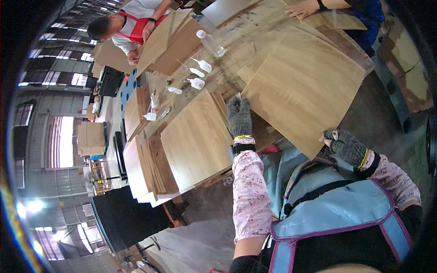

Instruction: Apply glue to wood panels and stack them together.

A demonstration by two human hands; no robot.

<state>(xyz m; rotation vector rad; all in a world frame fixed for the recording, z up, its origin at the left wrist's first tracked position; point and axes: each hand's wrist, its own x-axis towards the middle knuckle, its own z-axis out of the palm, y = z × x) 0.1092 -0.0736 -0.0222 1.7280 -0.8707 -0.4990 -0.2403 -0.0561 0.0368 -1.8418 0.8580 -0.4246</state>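
On the worktable, a large plywood sheet lies at a slant, its lower corner jutting past the table's near edge toward the person's blue apron. That overhang looks like the main risk: held only at two edges, the thin sheet could tip or slide off the table, or its corner could catch the apron. A second sheet rests just left of it on a stack of boards, and the two edges lie close enough to snag or scrape if the big sheet swings. Small white glue bottles and a clear plastic bottle stand further up the table, within reach of a swinging edge.

Left hand, in a grey knit glove, lies flat with fingers stretched out, resting at the sheet's left edge and pressing rather than gripping. Right hand, also gloved, curls at the sheet's lower right corner; it seems to pinch the edge, though the grip itself cannot be clearly told.

Co-workers handle other boards at the far side.
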